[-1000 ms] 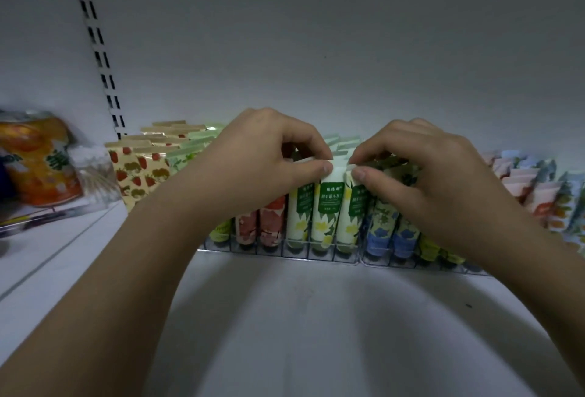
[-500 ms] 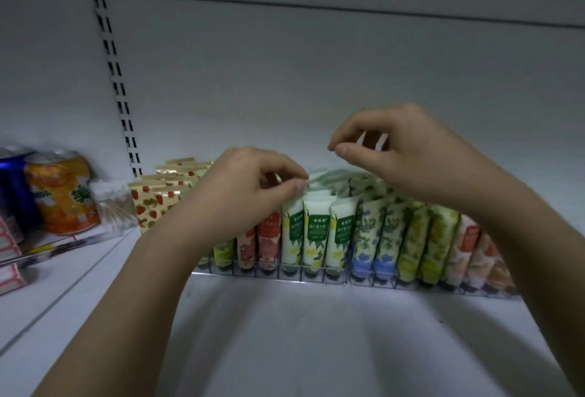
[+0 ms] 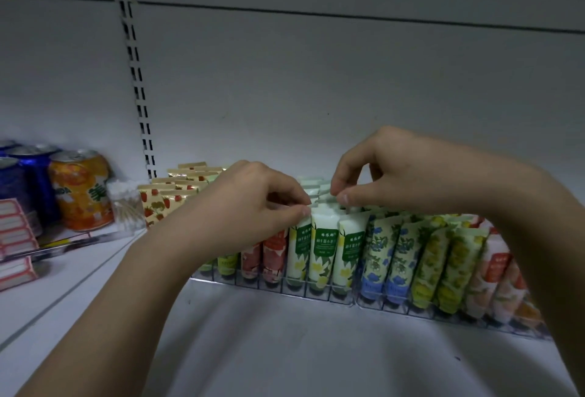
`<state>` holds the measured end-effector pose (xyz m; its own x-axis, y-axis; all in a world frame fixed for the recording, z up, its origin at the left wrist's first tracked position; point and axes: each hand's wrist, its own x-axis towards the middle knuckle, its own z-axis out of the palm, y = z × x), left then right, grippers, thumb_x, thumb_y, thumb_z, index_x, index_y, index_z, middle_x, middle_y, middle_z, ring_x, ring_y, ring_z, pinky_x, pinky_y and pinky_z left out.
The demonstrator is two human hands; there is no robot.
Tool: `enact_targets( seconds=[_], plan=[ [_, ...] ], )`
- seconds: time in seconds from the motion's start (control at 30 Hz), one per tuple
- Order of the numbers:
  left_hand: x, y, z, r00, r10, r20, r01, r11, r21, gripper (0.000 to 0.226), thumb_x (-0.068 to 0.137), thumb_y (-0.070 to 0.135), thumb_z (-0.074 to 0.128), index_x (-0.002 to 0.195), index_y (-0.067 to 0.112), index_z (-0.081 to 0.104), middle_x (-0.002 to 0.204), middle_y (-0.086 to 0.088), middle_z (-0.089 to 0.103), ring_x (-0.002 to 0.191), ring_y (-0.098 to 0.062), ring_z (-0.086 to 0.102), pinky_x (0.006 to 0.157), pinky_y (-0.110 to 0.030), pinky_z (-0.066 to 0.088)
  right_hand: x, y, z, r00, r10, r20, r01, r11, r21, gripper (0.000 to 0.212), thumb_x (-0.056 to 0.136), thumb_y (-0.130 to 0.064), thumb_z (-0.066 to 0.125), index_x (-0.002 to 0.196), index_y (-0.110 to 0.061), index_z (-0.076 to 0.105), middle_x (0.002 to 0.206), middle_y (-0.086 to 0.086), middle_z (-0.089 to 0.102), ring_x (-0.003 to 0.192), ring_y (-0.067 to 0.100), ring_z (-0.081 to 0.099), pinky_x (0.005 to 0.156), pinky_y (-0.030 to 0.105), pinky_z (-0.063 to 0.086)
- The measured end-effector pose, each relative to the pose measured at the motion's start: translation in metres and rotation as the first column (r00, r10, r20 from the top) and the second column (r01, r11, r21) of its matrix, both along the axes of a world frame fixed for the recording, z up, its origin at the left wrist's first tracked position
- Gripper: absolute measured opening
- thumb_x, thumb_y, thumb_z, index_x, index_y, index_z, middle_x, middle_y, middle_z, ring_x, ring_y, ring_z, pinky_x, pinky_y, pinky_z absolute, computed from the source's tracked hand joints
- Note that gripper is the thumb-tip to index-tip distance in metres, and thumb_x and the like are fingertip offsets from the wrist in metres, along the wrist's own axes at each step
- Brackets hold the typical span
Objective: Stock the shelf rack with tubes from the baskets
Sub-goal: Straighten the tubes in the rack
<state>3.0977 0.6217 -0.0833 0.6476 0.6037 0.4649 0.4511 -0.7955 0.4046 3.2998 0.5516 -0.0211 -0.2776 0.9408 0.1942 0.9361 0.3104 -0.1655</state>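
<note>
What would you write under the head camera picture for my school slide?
Two hands, left hand and right hand, tidy green-and-white tubes in a clear shelf rack.

Both forearms are bare and reach forward from the lower corners, coming together toward the middle. The left hand (image 3: 250, 207) is lower, back of the hand up, with the fingers curled and the thumb tip pressed against the index finger in a pinch at the top of a white and green tube (image 3: 299, 248). The right hand (image 3: 399, 175) is higher, wrist raised, thumb and index finger pointing down, tips close together at the top edges of the tubes.
</note>
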Motion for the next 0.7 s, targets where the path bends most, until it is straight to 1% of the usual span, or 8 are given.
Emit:
enact_targets(
  seconds=[0.1, 0.23, 0.37, 0.47, 0.53, 0.6, 0.63, 0.7],
  plan=[
    [0.002, 0.0, -0.001, 1.0, -0.007, 0.009, 0.006, 1.0, 0.025, 0.017, 0.084, 0.041, 0.065, 0.096, 0.035, 0.074, 0.079, 0.029, 0.063, 0.082, 0.017, 0.059, 0.076, -0.001, 0.045, -0.004, 0.005, -0.005, 1.0, 0.021, -0.017, -0.021, 1.0, -0.022, 0.004, 0.085, -0.036, 0.07, 0.083, -0.034, 0.073, 0.079, -0.023, 0.068, 0.054, -0.01, 0.054, 0.048, 0.005, 0.037],
    [0.003, 0.001, -0.003, 1.0, -0.012, 0.013, 0.011, 0.998, 0.068, 0.019, 0.085, 0.04, 0.063, 0.099, 0.034, 0.074, 0.077, 0.031, 0.06, 0.086, 0.015, 0.058, 0.082, -0.006, 0.046, -0.005, 0.007, -0.009, 0.999, 0.048, -0.02, -0.049, 0.998, -0.042, 0.004, 0.086, -0.032, 0.069, 0.083, -0.033, 0.072, 0.081, -0.021, 0.069, 0.056, -0.01, 0.054, 0.053, 0.005, 0.038],
    [0.003, 0.001, -0.003, 1.0, 0.003, 0.024, -0.005, 0.993, 0.114, 0.022, 0.084, 0.045, 0.06, 0.098, 0.038, 0.074, 0.08, 0.028, 0.061, 0.086, 0.008, 0.058, 0.073, -0.013, 0.051, -0.004, 0.009, -0.009, 0.998, 0.048, -0.038, -0.048, 0.999, -0.02, 0.006, 0.087, -0.033, 0.068, 0.084, -0.034, 0.072, 0.08, -0.023, 0.068, 0.055, -0.011, 0.055, 0.05, 0.004, 0.037],
    [0.003, 0.002, -0.002, 0.992, 0.034, 0.119, -0.054, 0.985, 0.164, 0.024, 0.083, 0.046, 0.055, 0.097, 0.039, 0.073, 0.08, 0.03, 0.061, 0.086, 0.007, 0.056, 0.071, -0.016, 0.048, 0.003, 0.01, -0.005, 0.998, 0.017, -0.062, -0.014, 0.999, 0.048, 0.009, 0.089, -0.032, 0.065, 0.084, -0.036, 0.072, 0.082, -0.025, 0.067, 0.06, -0.015, 0.056, 0.051, 0.001, 0.037],
    [0.005, 0.001, 0.0, 0.977, 0.065, 0.203, -0.089, 0.989, 0.114, 0.016, 0.085, 0.041, 0.059, 0.095, 0.04, 0.072, 0.08, 0.029, 0.063, 0.081, 0.01, 0.058, 0.067, -0.012, 0.046, 0.007, 0.011, -0.001, 0.999, -0.022, -0.045, 0.024, 0.998, 0.057, 0.01, 0.089, -0.031, 0.066, 0.084, -0.038, 0.071, 0.084, -0.025, 0.066, 0.063, -0.017, 0.055, 0.052, 0.0, 0.037],
    [0.007, 0.003, 0.008, 0.966, 0.081, 0.245, -0.081, 0.997, -0.011, 0.011, 0.088, 0.033, 0.064, 0.092, 0.04, 0.072, 0.079, 0.024, 0.066, 0.071, 0.011, 0.06, 0.058, -0.008, 0.045, 0.012, 0.01, 0.001, 0.998, -0.051, -0.028, 0.052, 0.998, 0.044, 0.01, 0.089, -0.03, 0.067, 0.085, -0.038, 0.071, 0.086, -0.025, 0.066, 0.064, -0.016, 0.055, 0.053, 0.001, 0.037],
    [0.009, 0.006, 0.015, 0.978, 0.087, 0.192, -0.08, 0.996, -0.043, 0.01, 0.088, 0.032, 0.066, 0.092, 0.04, 0.072, 0.079, 0.024, 0.067, 0.07, 0.012, 0.06, 0.056, -0.007, 0.043, 0.013, 0.01, 0.001, 0.998, -0.059, -0.022, 0.06, 0.998, 0.033, 0.009, 0.088, -0.03, 0.068, 0.085, -0.038, 0.071, 0.086, -0.025, 0.066, 0.064, -0.016, 0.055, 0.053, 0.002, 0.037],
    [0.016, 0.014, 0.037, 0.996, 0.084, -0.024, -0.084, 0.996, -0.023, 0.007, 0.088, 0.035, 0.066, 0.09, 0.039, 0.072, 0.077, 0.026, 0.065, 0.073, 0.016, 0.057, 0.054, -0.004, 0.039, 0.015, 0.009, 0.0, 0.998, -0.066, -0.012, 0.066, 0.998, 0.014, 0.008, 0.087, -0.031, 0.069, 0.086, -0.039, 0.071, 0.085, -0.028, 0.066, 0.064, -0.014, 0.055, 0.053, 0.002, 0.037]
  ],
)
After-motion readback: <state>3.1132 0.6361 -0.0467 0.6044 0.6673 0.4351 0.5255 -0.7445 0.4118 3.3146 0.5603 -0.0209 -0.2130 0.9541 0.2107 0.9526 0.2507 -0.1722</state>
